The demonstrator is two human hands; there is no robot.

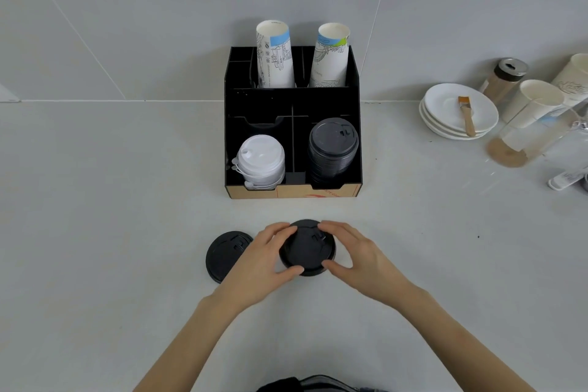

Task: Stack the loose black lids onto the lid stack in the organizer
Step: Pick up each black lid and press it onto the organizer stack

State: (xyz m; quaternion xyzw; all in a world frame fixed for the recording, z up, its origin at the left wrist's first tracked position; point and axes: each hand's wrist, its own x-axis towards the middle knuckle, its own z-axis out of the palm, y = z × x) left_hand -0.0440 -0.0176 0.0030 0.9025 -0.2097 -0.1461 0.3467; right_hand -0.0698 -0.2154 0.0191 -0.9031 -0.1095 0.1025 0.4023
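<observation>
A loose black lid (307,248) lies on the grey counter in front of the organizer, and both hands grip its rim. My left hand (264,259) holds its left side and my right hand (350,253) its right side. A second loose black lid (222,254) lies flat just to the left, partly hidden by my left hand. The black organizer (292,95) stands against the wall. Its front right compartment holds the black lid stack (332,145). A white lid stack (261,162) fills the front left compartment.
Two tall stacks of printed paper cups (275,54) stand in the organizer's back compartments. At the right are stacked white saucers (458,111) with a small brush (467,116), a shaker jar (506,79), white paper cups (534,103) and a clear container (521,140).
</observation>
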